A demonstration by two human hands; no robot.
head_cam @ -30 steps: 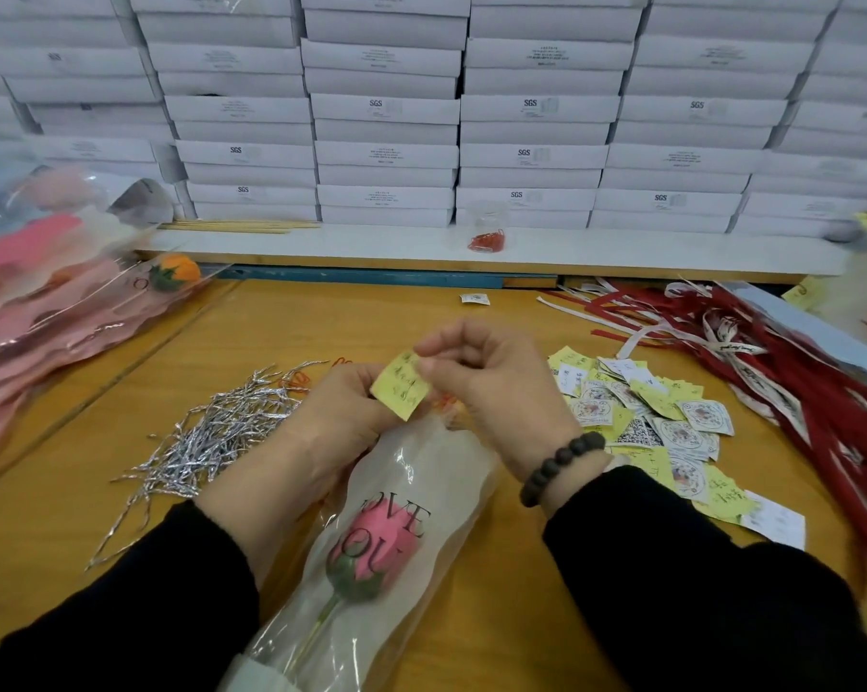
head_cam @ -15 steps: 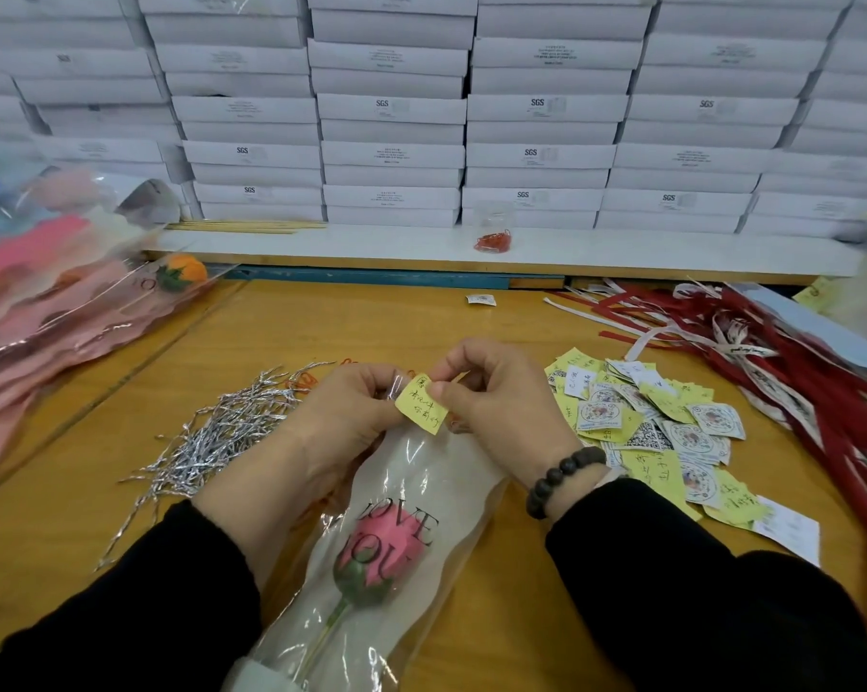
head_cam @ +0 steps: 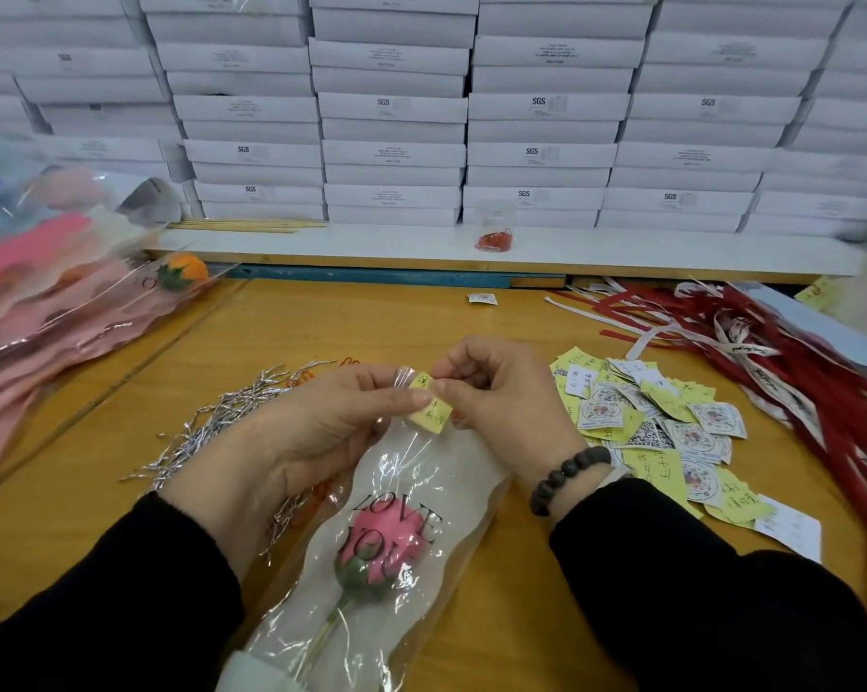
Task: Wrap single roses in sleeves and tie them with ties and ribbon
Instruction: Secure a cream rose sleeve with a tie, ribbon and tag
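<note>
Yellow note (head_cam: 429, 411) now lower, tucked against sleeve (head_cam: 411, 491) mouth; earlier held higher. Left hand (head_cam: 316, 432) pinches sleeve's top edge and note; right hand (head_cam: 496, 392) pinches note's upper corner. Pink rose (head_cam: 386, 541) inside sleeve, mid counter (head_cam: 396, 322). Silver ties (head_cam: 211, 432) left, tag pile (head_cam: 671, 432) and red ribbons (head_cam: 820, 392) right; bare counter beyond hands.

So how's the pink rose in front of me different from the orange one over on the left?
The pink rose lies in a clear sleeve printed LOVE YOU, alone at the near edge; the orange rose lies atop a pile of pink sleeves at the far left. The left hand and right hand hold the pink rose's sleeve top with a yellow tag; nobody touches the orange rose. Both show green sepals.
</note>
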